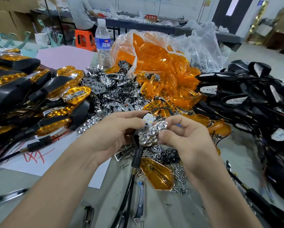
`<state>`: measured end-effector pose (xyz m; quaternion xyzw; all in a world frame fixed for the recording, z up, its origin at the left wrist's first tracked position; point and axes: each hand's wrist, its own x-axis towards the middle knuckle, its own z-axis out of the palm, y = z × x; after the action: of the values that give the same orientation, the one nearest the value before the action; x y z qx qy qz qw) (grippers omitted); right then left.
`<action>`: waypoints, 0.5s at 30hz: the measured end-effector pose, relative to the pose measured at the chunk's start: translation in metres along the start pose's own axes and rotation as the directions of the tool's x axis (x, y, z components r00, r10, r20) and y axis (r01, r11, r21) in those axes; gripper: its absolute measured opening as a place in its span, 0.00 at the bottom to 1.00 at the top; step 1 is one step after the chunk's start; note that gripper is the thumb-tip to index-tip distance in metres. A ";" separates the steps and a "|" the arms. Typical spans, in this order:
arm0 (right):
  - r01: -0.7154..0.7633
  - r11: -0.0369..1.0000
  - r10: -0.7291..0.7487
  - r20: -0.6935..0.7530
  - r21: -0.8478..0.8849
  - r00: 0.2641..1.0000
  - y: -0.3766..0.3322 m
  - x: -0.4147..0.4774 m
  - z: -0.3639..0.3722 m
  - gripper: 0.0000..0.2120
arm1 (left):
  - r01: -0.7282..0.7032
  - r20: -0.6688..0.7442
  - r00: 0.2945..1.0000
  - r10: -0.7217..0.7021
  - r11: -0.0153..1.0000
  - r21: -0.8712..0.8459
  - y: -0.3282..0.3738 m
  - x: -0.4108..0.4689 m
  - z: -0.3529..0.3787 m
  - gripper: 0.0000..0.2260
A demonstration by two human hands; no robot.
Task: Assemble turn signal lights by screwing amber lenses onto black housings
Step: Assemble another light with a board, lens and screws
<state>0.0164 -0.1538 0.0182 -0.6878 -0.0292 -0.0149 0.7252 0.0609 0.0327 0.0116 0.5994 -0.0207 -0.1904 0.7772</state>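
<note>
My left hand [108, 134] grips a black housing [136, 140] whose white LED board [148, 121] faces up and whose black stalk [136, 159] hangs down. My right hand [184, 135] pinches a chrome reflector [152, 133] and holds it tilted over the board, touching it. A loose amber lens [156, 174] lies on the table just below my hands, among small screws [179, 175].
Finished amber-and-black lights [39, 91] are piled at left, bare black housings [246, 99] at right. A bag of amber lenses [159, 63] and chrome reflectors [108, 91] fill the middle. A water bottle [102, 41] stands behind. Someone sits on an orange stool [84, 39] at a far table.
</note>
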 end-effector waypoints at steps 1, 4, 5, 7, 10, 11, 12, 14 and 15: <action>-0.003 1.000 0.003 0.028 0.001 1.000 -0.001 0.000 0.000 0.10 | -0.006 -0.001 1.000 0.006 1.000 0.025 -0.001 0.000 0.000 0.15; 0.007 1.000 -0.006 0.055 -0.026 0.998 0.001 0.000 0.001 0.08 | -0.052 -0.020 0.998 0.054 0.993 0.109 -0.003 -0.001 0.003 0.12; 0.014 0.999 -0.012 0.045 -0.032 0.999 0.003 0.000 0.000 0.07 | -0.064 -0.037 0.997 0.069 0.989 0.131 -0.004 -0.001 0.003 0.10; 0.015 1.000 -0.015 0.018 -0.009 1.000 0.004 0.000 -0.002 0.07 | -0.067 -0.082 0.993 0.083 0.981 0.183 -0.004 -0.001 0.004 0.06; -0.016 0.992 0.018 -0.013 0.126 1.000 0.001 0.001 -0.009 0.09 | -0.070 -0.145 0.984 0.104 0.973 0.219 -0.005 -0.001 0.006 0.05; -0.018 0.984 0.021 -0.016 0.176 1.000 0.000 0.002 -0.013 0.09 | -0.078 -0.167 0.979 0.117 0.971 0.225 -0.005 0.000 0.006 0.05; -0.017 0.975 0.023 -0.023 0.223 0.999 -0.001 0.003 -0.016 0.08 | -0.087 -0.188 0.973 0.132 0.969 0.231 -0.004 0.000 0.007 0.05; -0.024 0.953 0.041 -0.051 0.303 0.998 0.000 0.004 -0.021 0.10 | -0.108 -0.219 0.962 0.167 0.961 0.255 -0.004 0.000 0.008 0.07; -0.028 0.947 0.052 -0.064 0.319 0.997 0.000 0.004 -0.022 0.11 | -0.119 -0.229 0.956 0.183 0.956 0.267 -0.004 0.001 0.009 0.07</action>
<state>0.0213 -0.1754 0.0173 -0.5615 0.0088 -0.0201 0.8272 0.0581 0.0233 0.0101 0.7084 0.0080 -0.0482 0.7041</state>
